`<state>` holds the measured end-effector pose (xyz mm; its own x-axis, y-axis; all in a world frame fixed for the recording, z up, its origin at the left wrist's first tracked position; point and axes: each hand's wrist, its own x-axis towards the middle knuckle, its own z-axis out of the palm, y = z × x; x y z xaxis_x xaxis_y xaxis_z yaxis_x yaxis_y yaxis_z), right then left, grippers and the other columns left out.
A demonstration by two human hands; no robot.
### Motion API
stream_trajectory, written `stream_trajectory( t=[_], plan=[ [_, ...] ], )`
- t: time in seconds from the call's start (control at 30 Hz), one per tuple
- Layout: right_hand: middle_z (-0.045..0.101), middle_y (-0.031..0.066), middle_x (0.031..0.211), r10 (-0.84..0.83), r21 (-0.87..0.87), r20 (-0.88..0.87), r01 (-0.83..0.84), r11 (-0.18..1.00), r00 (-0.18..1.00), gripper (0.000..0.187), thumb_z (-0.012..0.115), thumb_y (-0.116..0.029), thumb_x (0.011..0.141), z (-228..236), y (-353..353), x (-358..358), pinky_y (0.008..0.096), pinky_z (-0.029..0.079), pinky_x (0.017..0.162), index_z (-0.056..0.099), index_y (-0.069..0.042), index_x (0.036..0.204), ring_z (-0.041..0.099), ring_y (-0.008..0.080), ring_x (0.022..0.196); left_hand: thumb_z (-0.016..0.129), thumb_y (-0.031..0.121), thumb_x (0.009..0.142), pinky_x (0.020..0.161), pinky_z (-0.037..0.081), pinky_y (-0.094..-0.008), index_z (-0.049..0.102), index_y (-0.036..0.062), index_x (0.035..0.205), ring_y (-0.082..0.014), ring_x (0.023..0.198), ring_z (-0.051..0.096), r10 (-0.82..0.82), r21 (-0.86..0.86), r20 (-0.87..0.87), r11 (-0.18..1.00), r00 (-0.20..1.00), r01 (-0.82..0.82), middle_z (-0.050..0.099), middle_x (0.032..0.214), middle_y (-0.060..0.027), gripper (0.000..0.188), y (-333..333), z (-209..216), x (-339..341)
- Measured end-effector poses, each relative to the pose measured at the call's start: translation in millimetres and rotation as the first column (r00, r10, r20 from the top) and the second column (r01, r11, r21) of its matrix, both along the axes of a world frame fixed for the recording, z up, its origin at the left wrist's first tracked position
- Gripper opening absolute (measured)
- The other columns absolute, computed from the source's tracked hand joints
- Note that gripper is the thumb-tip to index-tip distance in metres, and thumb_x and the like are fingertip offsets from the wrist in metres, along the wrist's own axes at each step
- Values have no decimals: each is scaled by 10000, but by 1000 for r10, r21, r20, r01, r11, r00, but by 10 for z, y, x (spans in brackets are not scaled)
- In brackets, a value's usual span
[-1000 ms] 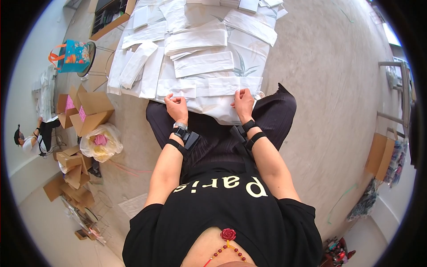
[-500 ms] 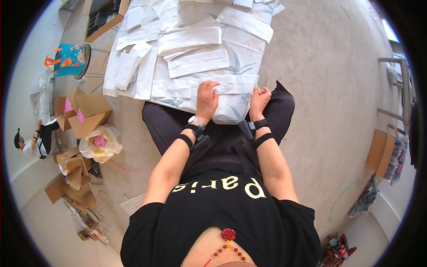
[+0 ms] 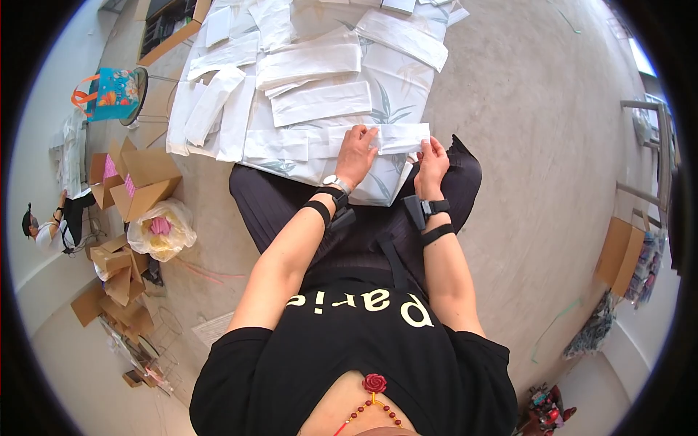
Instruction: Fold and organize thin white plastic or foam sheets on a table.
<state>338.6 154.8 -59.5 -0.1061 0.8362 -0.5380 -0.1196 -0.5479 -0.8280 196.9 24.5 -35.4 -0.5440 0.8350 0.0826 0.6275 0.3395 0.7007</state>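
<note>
Several flat white paper-like strips lie in a row along the near edge of a leaf-patterned cloth (image 3: 378, 178). My left hand (image 3: 355, 158) rests on this row, its fingers bent and spread, thumb apart, at the inner end of the rightmost white strip (image 3: 405, 138). That strip's right end is pinched between the thumb and fingers of my right hand (image 3: 433, 166). Further left in the row is another white strip (image 3: 276, 144). Just beyond, a wider white strip (image 3: 322, 103) lies at a slight slant.
Stacked white strips (image 3: 309, 62) cover the far part of the cloth. To the left stand a blue bag (image 3: 116, 94) on a stool, open cardboard boxes (image 3: 149, 182) and a clear plastic bag (image 3: 161, 231). Another person (image 3: 54, 225) is at the far left.
My left hand has moved right along the row and its fingers have come down on the strip. My right hand has shifted slightly right, and the strip's end with it.
</note>
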Motion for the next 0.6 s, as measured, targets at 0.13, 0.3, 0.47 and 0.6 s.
stream_trajectory(
  t=[0.13,0.3,0.47,0.6],
  plan=[
    [704,49,1094,172,331,118,-203,922,978,294,707,-111,986,286,-118,-55,268,536,842,643,7,1248,655,110,962,808,47,780,977,487,-426,632,90,1336,-342,1080,546,-22,-11,16,1000,1000,22,539,1184,-139,585,48,22,-14],
    [721,68,1067,259,496,255,-356,792,932,211,709,-56,962,632,-354,-226,281,539,864,700,-13,1168,672,134,959,823,64,764,946,494,-429,633,110,1318,-342,1058,553,-41,-31,-13,999,999,41,539,1161,-139,588,63,23,-41],
    [717,107,1046,308,582,316,-440,684,897,211,704,-20,936,751,-583,-411,294,548,847,697,4,1145,688,179,930,819,73,763,948,497,-442,629,114,1327,-359,1058,552,-61,-38,-34,997,998,60,531,1156,-146,597,49,-29,-88],
    [731,82,1066,312,604,323,-448,659,893,212,697,-33,957,740,-665,-514,288,555,848,691,-16,1168,686,143,937,787,67,793,888,533,-419,628,90,1309,-349,994,593,-52,17,-99,998,994,54,552,1137,-155,541,44,-66,-121]
  ],
)
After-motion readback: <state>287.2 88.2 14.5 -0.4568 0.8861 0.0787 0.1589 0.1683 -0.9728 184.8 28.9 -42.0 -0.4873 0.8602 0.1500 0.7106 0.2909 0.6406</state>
